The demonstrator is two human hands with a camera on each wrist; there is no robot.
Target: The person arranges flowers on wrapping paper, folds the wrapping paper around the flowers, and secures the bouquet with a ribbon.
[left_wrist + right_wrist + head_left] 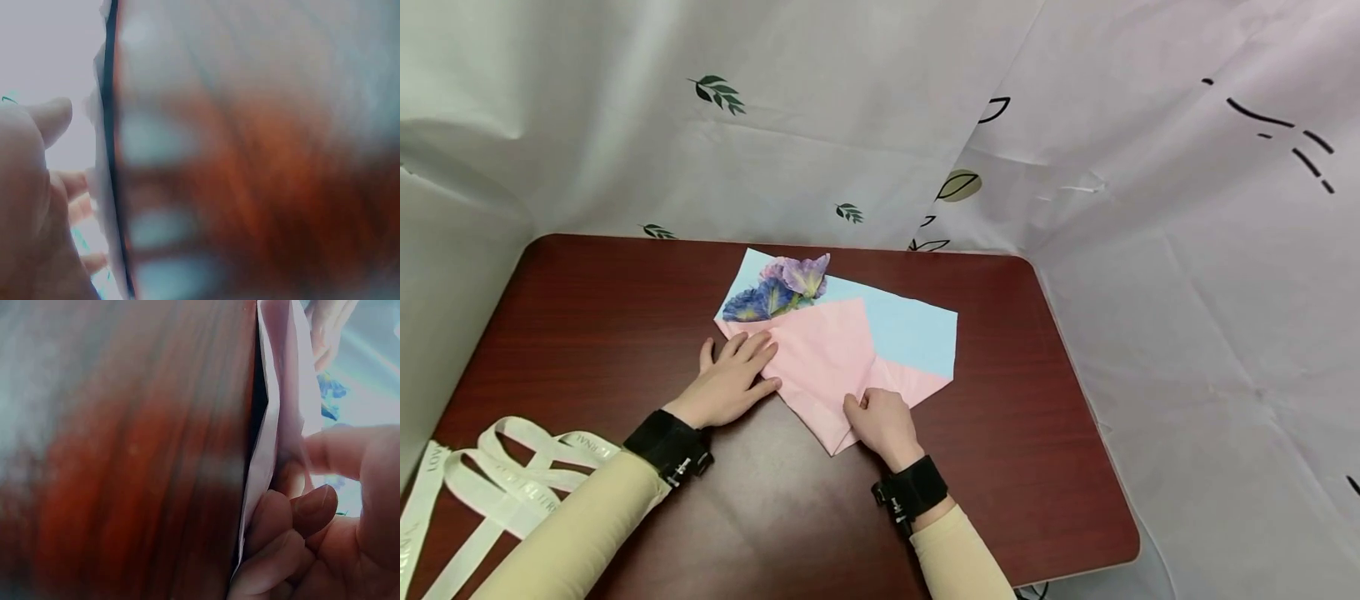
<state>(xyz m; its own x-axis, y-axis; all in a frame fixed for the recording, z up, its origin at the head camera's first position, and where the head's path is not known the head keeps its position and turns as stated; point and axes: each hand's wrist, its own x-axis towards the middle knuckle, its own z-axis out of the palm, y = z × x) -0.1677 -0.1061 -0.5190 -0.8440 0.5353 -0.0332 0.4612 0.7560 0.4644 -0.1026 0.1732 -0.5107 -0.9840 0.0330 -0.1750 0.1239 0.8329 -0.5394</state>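
Note:
A sheet of wrapping paper [820, 350], pink on one side and light blue on the other, lies partly folded on the table. Purple and blue flowers [775, 292] stick out from under the pink fold at its upper left. My left hand [726, 387] rests with spread, fairly straight fingers on the paper's left edge, just below the flowers. At the lower right, my right hand [883, 425] pinches the pink fold near the bottom corner. In the right wrist view, the paper's layered edge [265, 437] runs between the curled fingers [269, 562] and the index finger.
Loops of white ribbon [527, 483] with printed lettering lie at the table's left, partly behind my left sleeve. The dark red-brown table [1000, 467] has rounded corners. White patterned sheeting [820, 125] hangs behind and along both sides.

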